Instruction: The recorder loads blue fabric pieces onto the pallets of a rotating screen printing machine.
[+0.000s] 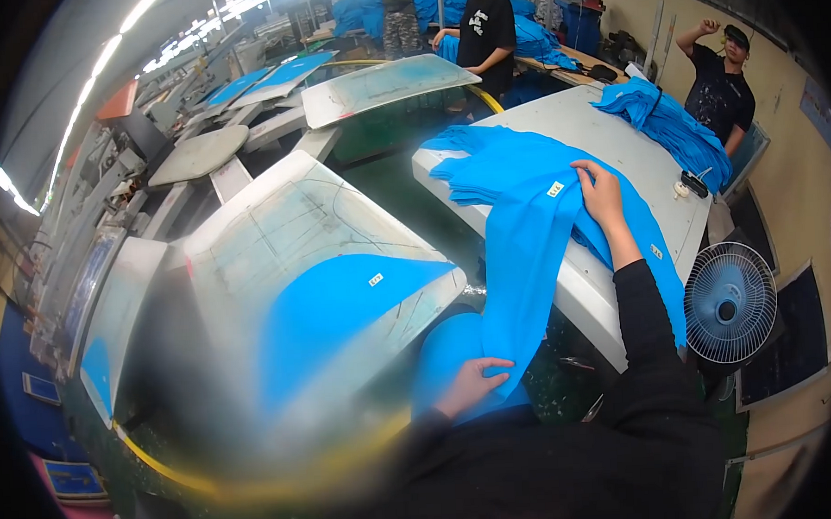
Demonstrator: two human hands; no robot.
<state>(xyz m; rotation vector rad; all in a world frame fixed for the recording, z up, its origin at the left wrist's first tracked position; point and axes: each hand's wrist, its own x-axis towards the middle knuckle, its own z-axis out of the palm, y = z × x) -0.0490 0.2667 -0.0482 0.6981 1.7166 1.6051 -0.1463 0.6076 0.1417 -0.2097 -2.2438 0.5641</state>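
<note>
A blue fabric piece (529, 254) hangs stretched between my hands, with a small pale sticker near its upper end. My right hand (602, 198) grips its upper edge above the white table. Down at its lower end, my left hand (477, 385) pinches the cloth close to my body. Behind and beneath it, a stack of similar blue pieces (485, 154) spreads over the table and drapes off its front edge. To the left, another blue piece (343, 295) lies flat on a worn white printing platen (284, 223), also with a sticker.
The white table (577, 127) also bears a blue fabric bundle (669, 123) and a small black-and-white device (692, 183). A caged fan (730, 303) stands at right. More platens (385, 85) sit further back. Two people, one (487, 34) behind the platens and one (718, 84) at right, stand nearby.
</note>
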